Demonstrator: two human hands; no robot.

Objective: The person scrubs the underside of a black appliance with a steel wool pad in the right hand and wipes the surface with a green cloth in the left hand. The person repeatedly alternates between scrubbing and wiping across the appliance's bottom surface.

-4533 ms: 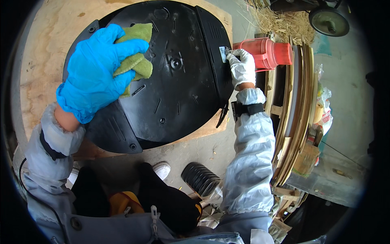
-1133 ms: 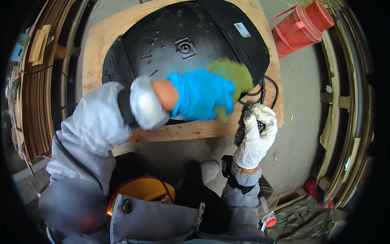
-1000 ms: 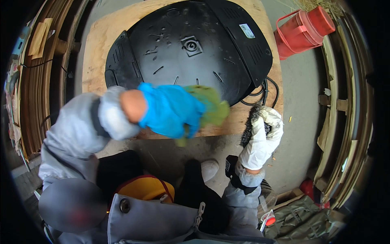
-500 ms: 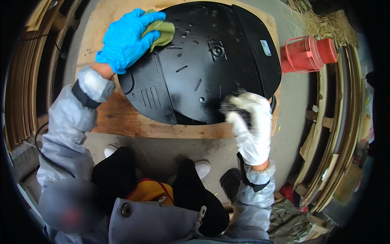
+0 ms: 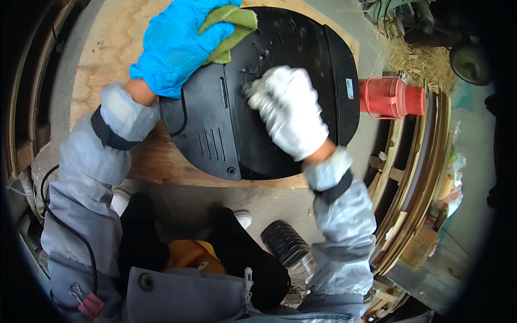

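A large black rounded panel (image 5: 258, 113) with slots, small holes and a side strip lies on a plywood board. My left hand (image 5: 175, 46), in a blue glove, is closed on a folded green cloth (image 5: 231, 35) at the panel's far left edge. Over the middle of the panel is my right hand (image 5: 293, 110), in a white glove and blurred by motion. Its fingers are curled round a dark, wiry scouring pad (image 5: 249, 90), mostly hidden; only a bit shows at the fingertips.
The plywood board (image 5: 99, 81) extends past the panel on the left. Beyond its right edge is a red vacuum flask (image 5: 388, 98), with straw (image 5: 425, 64) behind it. Stacked flat boards (image 5: 417, 183) stand at the right. Black stacked tubs (image 5: 285, 242) are near my feet.
My right hand has swept from the panel's near right edge up and left to its middle, still gripping the pad. The view has shifted; my left hand stays at the far left edge with the cloth.
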